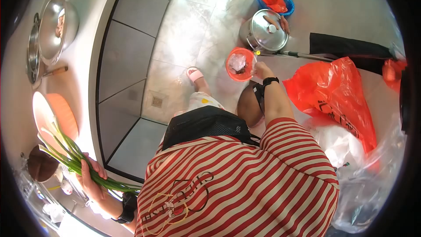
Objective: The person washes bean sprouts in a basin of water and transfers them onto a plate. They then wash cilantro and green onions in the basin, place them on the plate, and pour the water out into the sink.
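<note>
A bunch of long green stalks [72,156] lies across my left hand [91,177], whose fingers are wrapped round it, at the lower left beside the counter. My right hand [262,71] is stretched forward, closed at the rim of a small red basket [240,75] that holds a clear plastic bag [238,62]. Just beyond the basket stands a lidded steel pot [264,30].
Metal bowls [66,30] and an orange board [63,114] are on the left counter [83,61]. Red plastic bags [335,92] lie at the right, near a black object [346,48]. A blue basket [287,2] stands behind the pot.
</note>
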Demonstrator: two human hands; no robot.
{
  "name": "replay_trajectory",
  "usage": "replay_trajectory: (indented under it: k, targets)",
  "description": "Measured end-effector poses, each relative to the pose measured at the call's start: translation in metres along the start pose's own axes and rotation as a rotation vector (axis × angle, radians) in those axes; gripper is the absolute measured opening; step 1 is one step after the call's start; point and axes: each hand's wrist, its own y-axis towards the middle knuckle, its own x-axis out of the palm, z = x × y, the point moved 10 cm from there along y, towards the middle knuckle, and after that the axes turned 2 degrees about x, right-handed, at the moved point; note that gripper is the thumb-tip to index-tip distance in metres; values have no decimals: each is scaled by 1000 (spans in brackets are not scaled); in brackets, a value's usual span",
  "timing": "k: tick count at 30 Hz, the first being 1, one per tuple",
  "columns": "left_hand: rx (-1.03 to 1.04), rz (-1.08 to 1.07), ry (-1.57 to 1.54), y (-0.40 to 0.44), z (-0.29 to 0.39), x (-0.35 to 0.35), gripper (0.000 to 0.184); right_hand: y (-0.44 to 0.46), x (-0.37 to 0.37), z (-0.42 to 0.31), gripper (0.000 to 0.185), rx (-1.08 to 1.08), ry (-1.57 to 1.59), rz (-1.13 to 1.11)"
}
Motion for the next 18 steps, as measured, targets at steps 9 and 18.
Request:
replay_trajectory:
  k: [9,18]
  targets:
    - [-40,89,39,9,-18,31,22,72,-33,20,9,55,-20,188]
    - [-65,161,37,13,-46,39,21,110,-32,27,5,131,89,53]
